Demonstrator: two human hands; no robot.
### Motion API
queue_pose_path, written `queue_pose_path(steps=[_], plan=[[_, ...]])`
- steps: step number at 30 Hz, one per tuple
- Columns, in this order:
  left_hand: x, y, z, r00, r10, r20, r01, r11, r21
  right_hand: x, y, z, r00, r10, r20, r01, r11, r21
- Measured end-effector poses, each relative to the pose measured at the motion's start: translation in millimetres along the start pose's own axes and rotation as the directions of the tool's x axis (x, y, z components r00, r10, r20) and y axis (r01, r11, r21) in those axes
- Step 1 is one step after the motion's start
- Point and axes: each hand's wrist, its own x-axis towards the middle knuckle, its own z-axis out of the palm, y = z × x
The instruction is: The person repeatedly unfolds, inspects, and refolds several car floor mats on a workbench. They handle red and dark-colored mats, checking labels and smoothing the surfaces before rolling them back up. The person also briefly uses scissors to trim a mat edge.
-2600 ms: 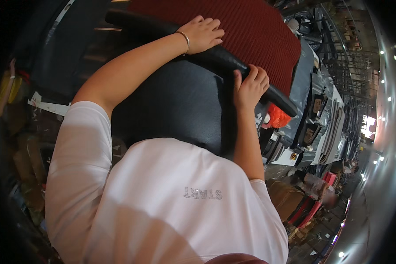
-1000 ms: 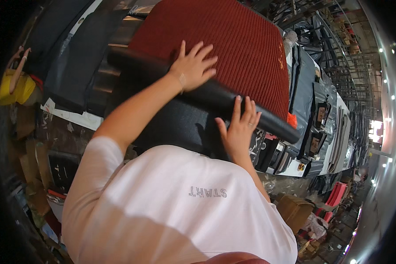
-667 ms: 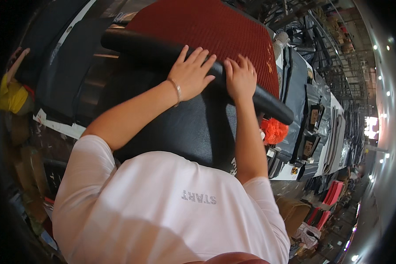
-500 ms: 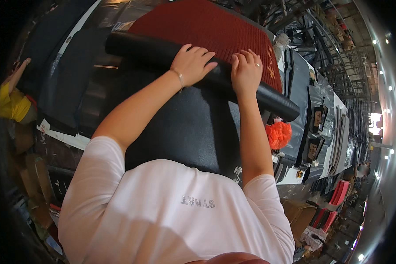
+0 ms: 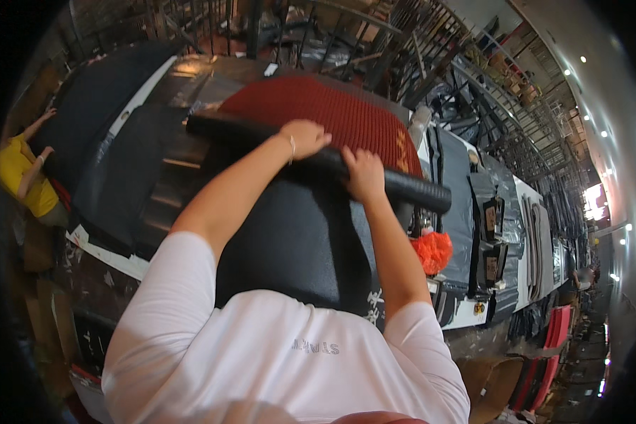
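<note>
Now that the spread fingers [image 5: 324, 136] of a second ago have been curled, the black roll [image 5: 420, 191] is topped, at twelve o'clock from the white shirt [image 5: 261, 346], by left hand [image 5: 304, 138] and right hand [image 5: 365, 177], seemingly better steadied; whether anything's pinched cannot be told.

At right lies a crumpled orange bag [image 5: 433, 252], and at far left 1 person [image 5: 27, 177] wears yellow.
</note>
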Motion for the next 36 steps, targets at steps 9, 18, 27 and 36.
queue_pose_path(steps=[9, 18, 27, 36], plan=[[-354.3, 112.9, 29.8, 0.944, 0.3, -0.141, -0.254, 0.928, 0.272, -179.0, -144.0, -140.0, 0.903, -0.101, 0.417, -0.061, 0.931, 0.36], [-257.5, 99.1, 27.8, 0.977, 0.127, -0.17, -0.111, 0.989, 0.098, -151.6, -98.9, -109.4, 0.946, 0.106, 0.305, -0.181, 0.957, 0.227], [-15.8, 38.7, 36.7, 0.991, 0.01, 0.133, -0.039, 0.974, 0.223, -94.4, -70.0, -71.2, 0.911, 0.251, 0.326, -0.312, 0.938, 0.15], [12.2, 49.5, 28.8, 0.931, -0.06, 0.36, -0.019, 0.977, 0.213, -46.2, 6.8, -18.7, 0.845, 0.103, 0.525, -0.38, 0.806, 0.454]])
